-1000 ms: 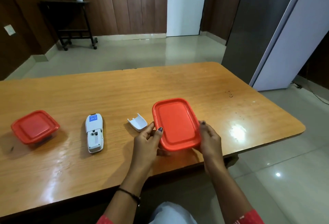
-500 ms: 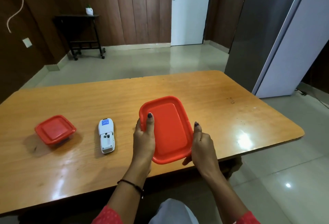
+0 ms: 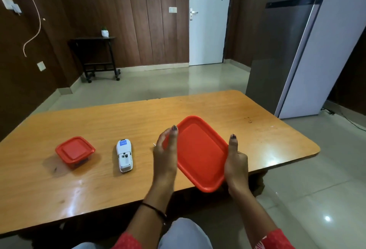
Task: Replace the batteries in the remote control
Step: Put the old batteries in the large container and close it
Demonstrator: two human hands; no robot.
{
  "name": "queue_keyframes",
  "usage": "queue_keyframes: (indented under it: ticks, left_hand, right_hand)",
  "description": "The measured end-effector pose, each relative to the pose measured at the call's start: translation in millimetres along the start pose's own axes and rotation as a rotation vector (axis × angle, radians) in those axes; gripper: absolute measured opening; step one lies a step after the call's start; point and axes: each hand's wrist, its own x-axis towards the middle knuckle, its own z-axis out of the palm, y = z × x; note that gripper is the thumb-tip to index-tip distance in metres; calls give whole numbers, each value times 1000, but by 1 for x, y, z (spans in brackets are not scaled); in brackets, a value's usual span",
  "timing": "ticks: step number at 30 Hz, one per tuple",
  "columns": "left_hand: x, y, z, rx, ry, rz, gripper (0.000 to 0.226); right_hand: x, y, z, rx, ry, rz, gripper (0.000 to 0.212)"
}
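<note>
The remote control (image 3: 124, 155) lies face down on the wooden surface (image 3: 267, 130), left of both hands, its battery bay uncovered — whether cells sit inside is too small to tell. The step in hand looks like fetching the fresh batteries: a red lid (image 3: 200, 152) is tilted up off the surface, raised toward the camera. The right hand (image 3: 236, 166) grips its right edge, thumb pointing up along the rim and fingers hidden behind. The left hand (image 3: 165, 154) is blurred, fingers loosely spread beside the lid's left edge; I cannot tell whether it touches the lid. Any box under the lid is hidden behind it.

Next, I judge, the lid must be set aside on bare surface and the batteries picked out, then carried left to the open bay.

A smaller red-lidded box (image 3: 74, 152) stands closed further left, well apart from the remote. A sliver of something white (image 3: 154, 145) peeps out behind the left hand — possibly the battery cover. Nothing blocks the way between lid and remote.
</note>
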Motion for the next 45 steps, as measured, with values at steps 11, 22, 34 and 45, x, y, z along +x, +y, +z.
queue_keyframes:
  ticks: [11,22,34,45]
  left_hand:
    - [-1,34,-4,202,-272,10,54]
    - [55,15,96,61,-97,-95,49]
    - [250,-109,236,16,-412,-311,33]
    - [428,-151,336,55,-309,-366,47]
  right_hand:
    - [-1,-24,-39,-124,-144,-157,63]
    - [82,-22,-94,-96,-243,79,71]
    - [339,74,-92,94,15,156,25]
    - [539,95,-51,278,99,267,22]
